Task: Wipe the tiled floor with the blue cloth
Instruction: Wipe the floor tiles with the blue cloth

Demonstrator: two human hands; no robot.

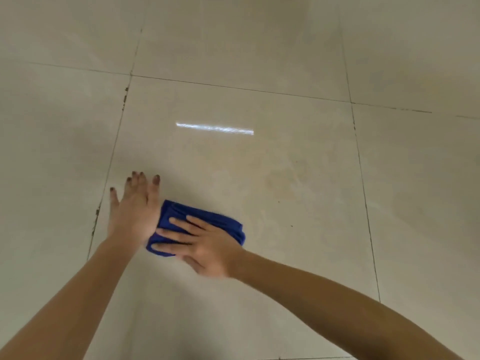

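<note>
One wide-angle camera, worn on the person's head, faces forward and steeply down, close above the tiled floor (298, 61), which runs to every edge

blue cloth (181, 209) partly under right hand (207, 248) | hand edge blurred

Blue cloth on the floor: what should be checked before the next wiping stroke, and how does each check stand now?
1. The right hand is flat on the blue cloth: ok, straight fingers press it.
2. The cloth is down on the tiled floor: ok, bunched but lying on the tile.
3. Path to the left is free: not ok, the left hand rests flat on the tile right beside the cloth.
4. The dark speck to the cloth's right is wiped away: not ok, it is there.
5. Cloth damp enough: cannot tell.
</note>
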